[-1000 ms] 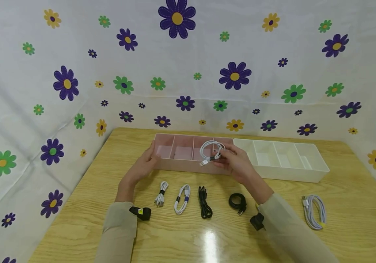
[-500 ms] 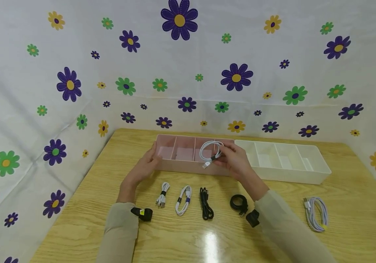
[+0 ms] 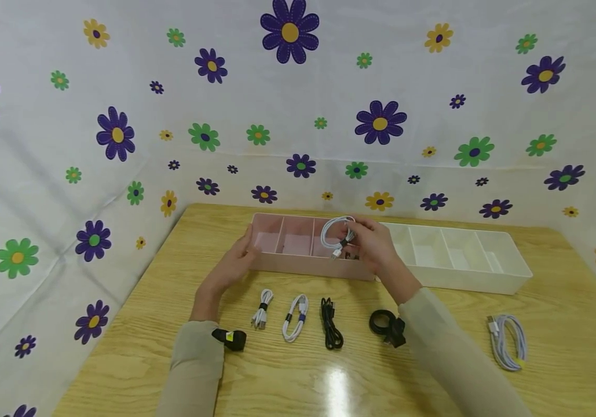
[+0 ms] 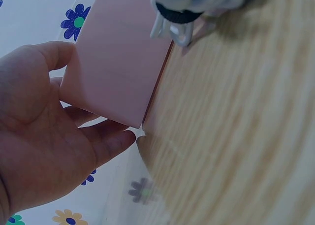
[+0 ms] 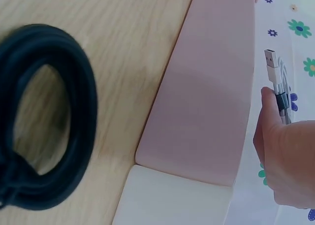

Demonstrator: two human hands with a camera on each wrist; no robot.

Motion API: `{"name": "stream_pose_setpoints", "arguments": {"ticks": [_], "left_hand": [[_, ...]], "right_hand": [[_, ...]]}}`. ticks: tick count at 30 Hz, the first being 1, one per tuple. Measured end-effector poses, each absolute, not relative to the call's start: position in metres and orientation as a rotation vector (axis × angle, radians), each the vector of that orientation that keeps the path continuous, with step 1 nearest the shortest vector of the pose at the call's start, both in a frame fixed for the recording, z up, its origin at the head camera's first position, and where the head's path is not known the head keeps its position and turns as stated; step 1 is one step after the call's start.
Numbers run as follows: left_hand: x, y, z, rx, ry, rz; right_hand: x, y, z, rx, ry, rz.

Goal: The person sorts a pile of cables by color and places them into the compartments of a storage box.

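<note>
My right hand [image 3: 378, 246] pinches a coiled white USB cable [image 3: 333, 233] above the pink divided box [image 3: 303, 265]. A dark band wraps the cable [image 5: 283, 101], and its metal plug points up in the right wrist view. My left hand [image 3: 231, 263] holds the left end of the pink box, thumb by the rim and fingers along the end wall. The left wrist view shows this hand [image 4: 54, 121] around the box corner. Small dark items [image 3: 351, 255] show in the box's right compartment; my right hand partly hides them.
A cream divided box [image 3: 470, 277] adjoins the pink one. On the wooden table [image 3: 256, 382] lie two white cables [image 3: 261, 310], [image 3: 295, 318], a black cable [image 3: 331, 324], a round black coil [image 3: 381, 321] and a pale lilac cable [image 3: 508, 343]. Flowered cloth stands behind.
My right hand has shifted slightly with the white cable, which has turned a little and stays over the pink box. My left hand keeps its place on the box. The head view has panned slightly left.
</note>
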State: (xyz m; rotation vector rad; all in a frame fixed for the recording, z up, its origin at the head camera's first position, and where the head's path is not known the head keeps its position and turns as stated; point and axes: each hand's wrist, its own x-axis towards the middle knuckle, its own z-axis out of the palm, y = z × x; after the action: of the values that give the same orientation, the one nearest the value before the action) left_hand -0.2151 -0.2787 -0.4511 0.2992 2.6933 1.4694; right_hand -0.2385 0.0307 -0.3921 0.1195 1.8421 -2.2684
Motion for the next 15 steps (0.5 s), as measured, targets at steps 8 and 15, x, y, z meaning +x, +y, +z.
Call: {"name": "stream_pose_setpoints", "arguments": {"ticks": [8, 15], "left_hand": [[-0.217, -0.279, -0.452, 0.324, 2.700, 1.466], [-0.217, -0.279, -0.453, 0.311, 2.696, 1.474]], "right_hand": [[-0.246, 0.028, -0.391, 0.108, 1.943, -2.207], [-0.250, 0.024, -0.394, 0.031, 2.040, -2.136]]}}
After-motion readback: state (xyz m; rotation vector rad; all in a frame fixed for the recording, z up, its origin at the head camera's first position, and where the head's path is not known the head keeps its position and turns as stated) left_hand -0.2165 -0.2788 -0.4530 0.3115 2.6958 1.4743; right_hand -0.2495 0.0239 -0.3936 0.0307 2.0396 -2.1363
